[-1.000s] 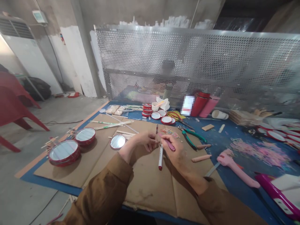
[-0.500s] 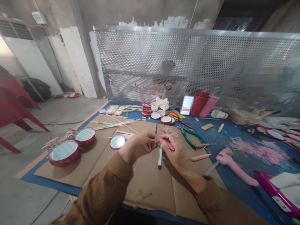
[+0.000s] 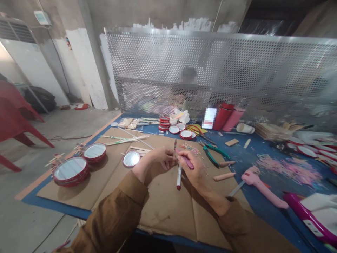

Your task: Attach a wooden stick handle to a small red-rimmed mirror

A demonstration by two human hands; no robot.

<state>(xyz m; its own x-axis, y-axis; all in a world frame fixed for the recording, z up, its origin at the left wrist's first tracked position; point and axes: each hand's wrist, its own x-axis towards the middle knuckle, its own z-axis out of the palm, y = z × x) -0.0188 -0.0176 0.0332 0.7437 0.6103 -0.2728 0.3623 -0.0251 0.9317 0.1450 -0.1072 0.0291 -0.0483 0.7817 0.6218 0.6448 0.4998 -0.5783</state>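
My left hand (image 3: 165,157) pinches a thin brownish strip (image 3: 175,143) that stands up from its fingertips, banded darker near the top. Closed round a slim purple tool (image 3: 188,163), my right hand (image 3: 194,169) has its fingertips right beside the strip; the tool's kind I cannot make out. Just below the two hands is a white marker (image 3: 179,175) with a red end, its upper part hidden by the fingers. Whether it lies on the cardboard (image 3: 163,207) or touches my right hand, I cannot tell.
Small red-rimmed drums (image 3: 70,170) stand at the left, with a round mirror-like disc (image 3: 131,159) nearer. Green-handled pliers (image 3: 211,156), a pink glue gun (image 3: 263,186) and a pile of rubber bands (image 3: 289,168) lie right. Behind stands a perforated metal panel (image 3: 158,63).
The purple tool in my right hand has shifted slightly beside the strip. My left hand keeps its hold, and the view has moved a little.
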